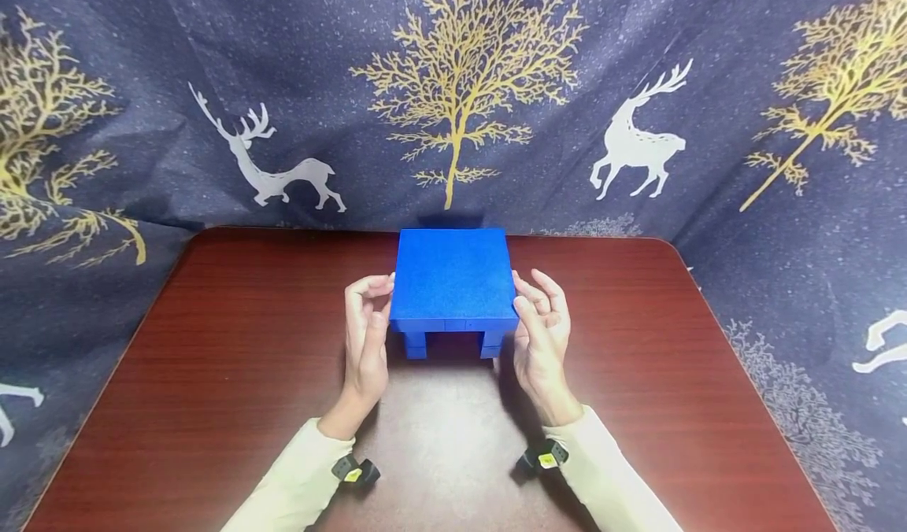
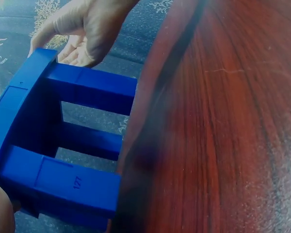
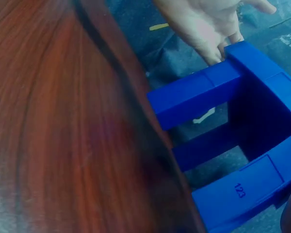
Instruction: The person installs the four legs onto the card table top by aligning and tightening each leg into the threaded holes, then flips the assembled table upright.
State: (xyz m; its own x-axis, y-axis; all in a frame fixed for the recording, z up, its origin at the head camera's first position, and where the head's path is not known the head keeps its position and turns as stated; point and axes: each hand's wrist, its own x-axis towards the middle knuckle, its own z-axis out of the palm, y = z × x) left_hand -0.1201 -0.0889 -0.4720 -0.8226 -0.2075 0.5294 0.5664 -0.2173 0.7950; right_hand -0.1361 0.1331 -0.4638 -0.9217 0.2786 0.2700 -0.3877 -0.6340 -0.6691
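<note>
A small blue stool (image 1: 453,274) with a flat square top and stubby legs stands upright on the table in the head view. My left hand (image 1: 365,347) holds its left edge, with thumb and fingertips near the front corner. On the opposite edge, my right hand (image 1: 542,343) grips in much the same way, one finger lifted clear. The left wrist view shows a leg (image 2: 80,183) marked 127, and the right wrist view a leg (image 3: 238,190) marked 123. Parts of both hands behind the top are hidden.
The stool stands towards the back of a reddish-brown wooden table (image 1: 234,359). Directly behind the table hangs a dark blue cloth (image 1: 305,60) printed with gold trees and white deer. Black wrist devices are strapped over both light sleeves (image 1: 301,469).
</note>
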